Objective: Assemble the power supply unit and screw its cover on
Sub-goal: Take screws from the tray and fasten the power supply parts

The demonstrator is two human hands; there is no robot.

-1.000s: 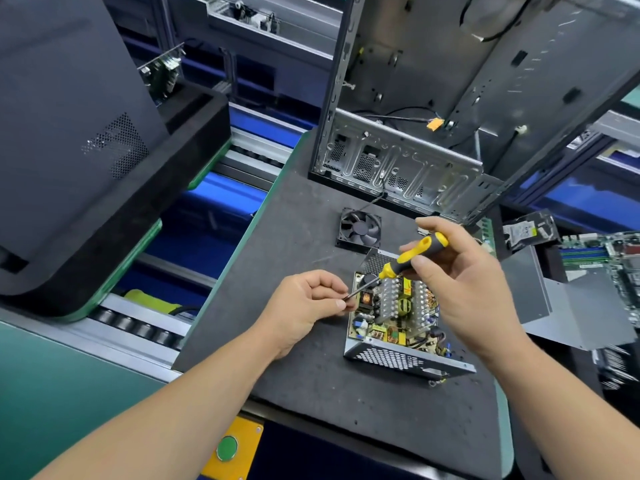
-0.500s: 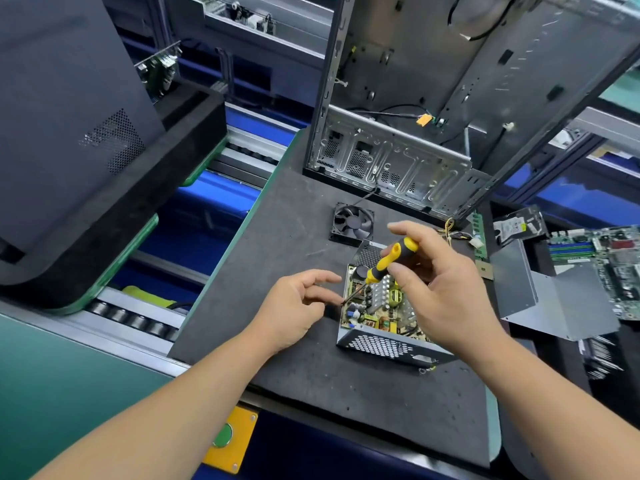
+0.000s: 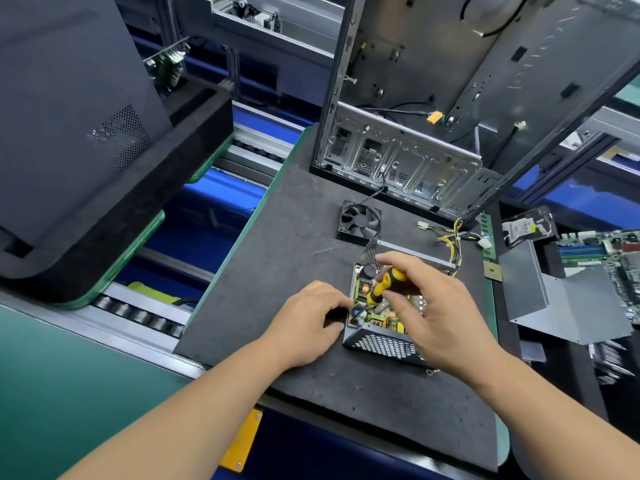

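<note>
The right hand (image 3: 438, 313) grips a screwdriver (image 3: 382, 287) by its yellow and black handle, fingers curled round it from above, the shaft slanting down and left into the near left corner of the open power supply unit (image 3: 377, 344). The tip is hidden among the components there. The left hand (image 3: 306, 322) rests on the foam mat (image 3: 277, 271) just left of the unit, its fingers curled with the tips against the unit's left wall close to where the shaft goes in; whether they pinch anything I cannot tell

The unit lies on the mat directly beneath the right hand, lid off, circuit board and coils showing, its perforated front wall facing the person. Its bundle of yellow and black wires (image 3: 452, 242) trails off from the far right corner. Just beyond the unit lies a black fan (image 3: 360, 221), and behind that stands an empty computer case (image 3: 415, 133). A bent grey metal cover (image 3: 561, 299) lies off the mat to the right, well apart from the unit, beside a green motherboard (image 3: 602, 247)
</note>
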